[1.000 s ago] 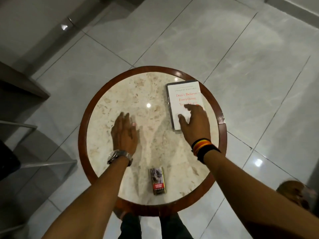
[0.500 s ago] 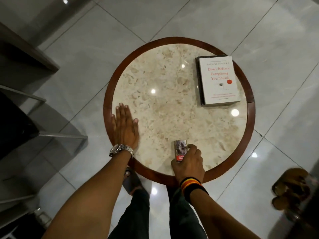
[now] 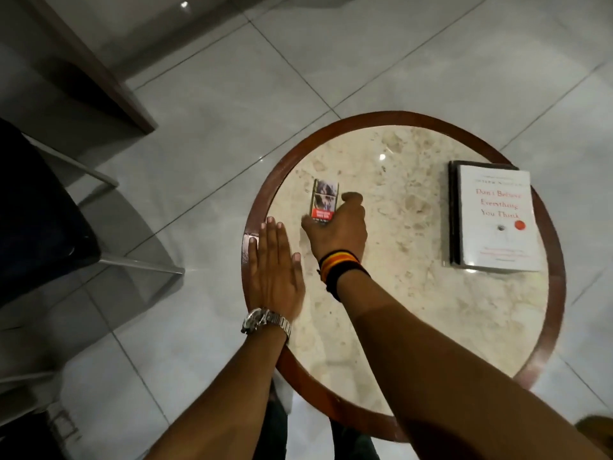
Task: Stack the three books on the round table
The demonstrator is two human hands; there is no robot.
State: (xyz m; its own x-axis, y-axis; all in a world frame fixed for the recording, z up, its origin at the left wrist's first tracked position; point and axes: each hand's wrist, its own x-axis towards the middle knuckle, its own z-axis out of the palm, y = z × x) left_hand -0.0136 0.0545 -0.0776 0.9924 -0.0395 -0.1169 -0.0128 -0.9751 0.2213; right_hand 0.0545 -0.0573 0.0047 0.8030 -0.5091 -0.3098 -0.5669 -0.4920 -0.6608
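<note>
The white book [image 3: 497, 222] lay on top of a dark book [image 3: 453, 214] at the right of the round surface [image 3: 398, 293]; I could not tell whether a third was under them. Well apart, at the left, my right hand [image 3: 338, 227] held a small pack [image 3: 324, 202] between narrow fingers [image 3: 351, 198]. My left hand [image 3: 273, 273] rested flat and spread on the wooden rim. I judged it best to set the pack down clear of the stack, then square the book edges with both hands.
</note>
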